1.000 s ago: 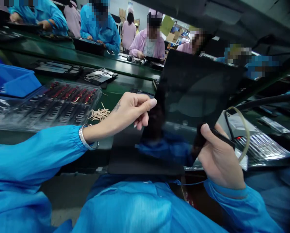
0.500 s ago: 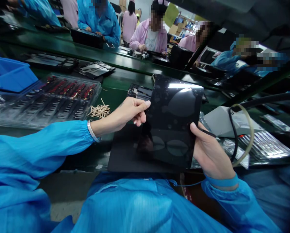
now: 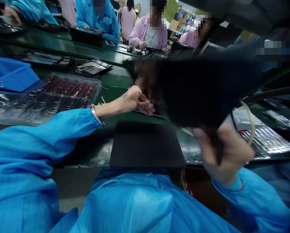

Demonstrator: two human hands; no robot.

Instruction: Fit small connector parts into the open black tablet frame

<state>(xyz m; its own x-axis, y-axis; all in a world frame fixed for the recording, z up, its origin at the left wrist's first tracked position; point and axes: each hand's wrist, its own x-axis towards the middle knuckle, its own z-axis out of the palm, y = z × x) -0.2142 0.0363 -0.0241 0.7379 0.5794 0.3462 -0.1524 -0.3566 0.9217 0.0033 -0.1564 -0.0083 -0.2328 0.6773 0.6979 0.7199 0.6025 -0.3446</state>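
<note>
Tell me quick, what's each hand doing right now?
Left hand: fingers curled at the left edge of the dark panel; grip cannot be told through blur.
Right hand: closed on the panel's lower edge.

We are seeing an evenly lit, fairly dim scene, with the brightest light showing at the far top behind the other workers. The dark panel is smearing into heavy motion blur, its edges dissolving, and the right hand under it is blurring too. The left hand is staying only slightly soft. The tray and blue sleeves are reading sharp. Glare is glinting off the foil packs at right. Straight lines are bowing toward the corners, which are darkening.
</note>
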